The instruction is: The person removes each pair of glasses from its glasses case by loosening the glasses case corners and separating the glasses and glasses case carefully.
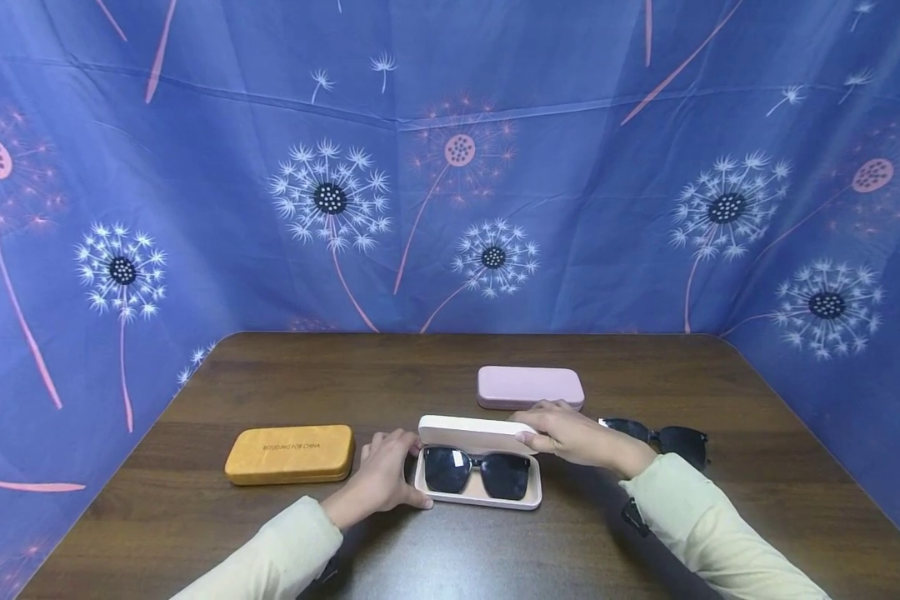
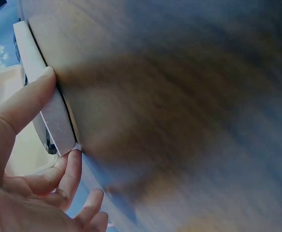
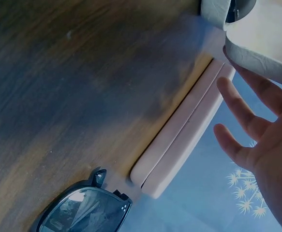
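Note:
A white glasses case (image 1: 480, 501) stands with its lid (image 1: 468, 426) raised, near the middle of the table. Black sunglasses (image 1: 506, 476) lie folded inside it, lenses toward me. My left hand (image 1: 381, 472) grips the left end of the case, thumb at the front and fingers toward the back; the left wrist view has the thumb (image 2: 44, 86) across the case's side wall. At the lid's right corner, my right hand (image 1: 573, 435) pinches the edge, thumb on the near side. Its other fingers (image 3: 240, 108) extend loosely behind the lid.
An orange glasses case (image 1: 291, 456) with printed lettering lies shut to the left. Behind the right hand is a closed pink glasses case (image 1: 530, 386). A second pair of black sunglasses (image 1: 682, 443) lies on the wooden table (image 1: 360, 367) at right, partly behind the right forearm.

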Demonstrator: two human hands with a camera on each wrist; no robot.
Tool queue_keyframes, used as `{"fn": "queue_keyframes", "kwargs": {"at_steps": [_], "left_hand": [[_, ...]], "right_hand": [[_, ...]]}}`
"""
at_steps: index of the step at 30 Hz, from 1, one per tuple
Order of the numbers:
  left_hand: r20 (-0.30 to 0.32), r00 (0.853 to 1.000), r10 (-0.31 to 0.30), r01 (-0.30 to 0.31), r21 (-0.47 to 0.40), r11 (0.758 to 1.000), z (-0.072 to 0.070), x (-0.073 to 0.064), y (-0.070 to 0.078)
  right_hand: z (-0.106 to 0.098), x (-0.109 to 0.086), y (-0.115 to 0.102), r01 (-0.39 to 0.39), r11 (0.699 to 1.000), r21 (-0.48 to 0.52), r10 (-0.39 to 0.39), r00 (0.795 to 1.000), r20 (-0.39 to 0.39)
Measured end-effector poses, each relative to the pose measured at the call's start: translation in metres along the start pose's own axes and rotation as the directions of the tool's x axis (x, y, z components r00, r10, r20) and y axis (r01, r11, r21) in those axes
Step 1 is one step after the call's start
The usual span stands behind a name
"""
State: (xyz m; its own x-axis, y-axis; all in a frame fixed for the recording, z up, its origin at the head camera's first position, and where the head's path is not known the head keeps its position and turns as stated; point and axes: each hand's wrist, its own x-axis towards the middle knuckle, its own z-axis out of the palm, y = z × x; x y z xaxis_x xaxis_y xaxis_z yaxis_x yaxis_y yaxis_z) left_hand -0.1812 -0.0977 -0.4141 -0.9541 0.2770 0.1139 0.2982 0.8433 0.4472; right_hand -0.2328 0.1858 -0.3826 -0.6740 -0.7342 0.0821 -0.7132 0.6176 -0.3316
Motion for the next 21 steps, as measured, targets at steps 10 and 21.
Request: {"fn": "queue_keyframes", "kwargs": {"at_steps": [10,21], "left_hand": [[-0.002,1.000,-0.028,0.028,0.044,0.999,0.0020,0.0002,0.0044],[-0.001,0.999,-0.047,0.047,0.055,0.997,0.0015,-0.0016,0.0028]], "right_hand": [[-0.0002,0.0030,0.0020,-0.003,1.000,-0.017,0.001,0.998,-0.069],[0.0010,0.0001,-0.0033,0.039,0.993,-0.116,-0.062,0.976,-0.207]]}}
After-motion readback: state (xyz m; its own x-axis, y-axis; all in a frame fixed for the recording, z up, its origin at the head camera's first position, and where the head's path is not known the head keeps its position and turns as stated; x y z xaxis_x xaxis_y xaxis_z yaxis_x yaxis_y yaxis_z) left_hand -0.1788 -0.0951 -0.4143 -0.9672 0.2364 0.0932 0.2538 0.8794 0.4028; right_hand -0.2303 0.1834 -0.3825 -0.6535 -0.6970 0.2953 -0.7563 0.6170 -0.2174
